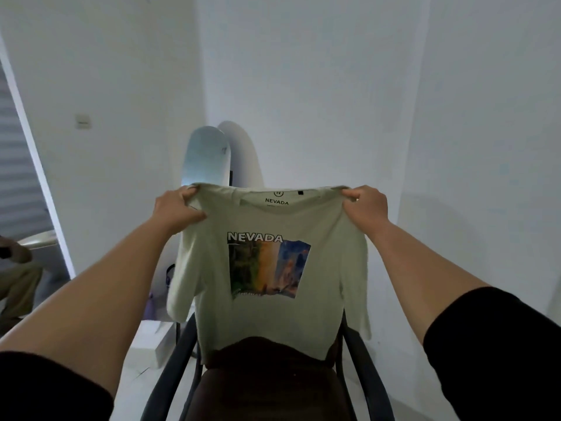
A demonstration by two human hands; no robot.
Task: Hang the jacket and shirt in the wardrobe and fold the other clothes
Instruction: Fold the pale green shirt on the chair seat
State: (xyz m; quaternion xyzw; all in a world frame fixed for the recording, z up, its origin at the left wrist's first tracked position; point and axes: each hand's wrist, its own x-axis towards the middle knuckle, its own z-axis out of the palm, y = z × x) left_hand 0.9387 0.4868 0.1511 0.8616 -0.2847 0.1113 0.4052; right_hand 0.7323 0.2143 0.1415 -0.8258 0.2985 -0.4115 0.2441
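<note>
Nearest the camera, two bare forearms in short black sleeves reach forward over a dark brown cushioned chair [267,387] with black metal arms. A dark brown garment [267,349] appears to lie heaped at the back of the seat, though its kind cannot be told.

Just beyond, the pale grey-green cotton T-shirt [273,317] with a colourful "NEVADA" print hangs in the air, front toward the person, its hem touching or just above the dark heap on the chair. The left hand [177,208] pinches one shoulder seam, fingers curled round the fabric; the right hand [365,205] pinches the other shoulder in the same closed grip. The shirt is held spread and upright, sleeves drooping at either side.

Behind it, a pale blue skateboard deck [206,156] leans upright in the corner against the white walls [334,71], and a lilac bag [150,302] sits low beside it. At the far left edge part of a seated person in khaki trousers [15,284] shows.

As for progress, this looks like the start of folding one T-shirt: it is spread out but no fold has been made. No wardrobe, jacket or hanger is in view, so whether the hanging is done cannot be told. At least the dark garment seems left to handle.
</note>
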